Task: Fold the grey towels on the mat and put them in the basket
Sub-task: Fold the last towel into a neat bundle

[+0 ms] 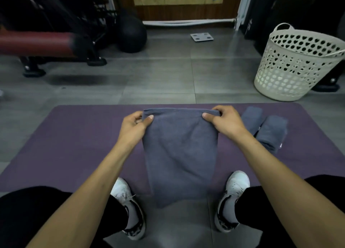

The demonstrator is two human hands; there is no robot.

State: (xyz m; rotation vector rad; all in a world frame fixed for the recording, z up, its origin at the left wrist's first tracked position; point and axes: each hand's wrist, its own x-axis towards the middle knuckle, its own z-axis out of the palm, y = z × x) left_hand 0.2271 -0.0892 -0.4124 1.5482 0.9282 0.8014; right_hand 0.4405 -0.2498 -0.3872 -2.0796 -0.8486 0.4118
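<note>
A grey towel (180,152) lies lengthwise on the purple mat (74,141), reaching from the mat's far part back over its near edge between my feet. My left hand (133,125) pinches the towel's far left corner. My right hand (224,122) pinches its far right corner. Two folded grey towels (265,128) lie side by side on the mat, just right of my right hand. The white perforated basket (295,65) stands on the floor beyond the mat's far right corner; I see nothing inside it.
Grey tiled floor surrounds the mat. A red-padded gym bench (46,44) and a black ball (130,35) sit at the far left. A bathroom scale (201,37) lies on the floor ahead. My white shoes (128,206) flank the towel's near end.
</note>
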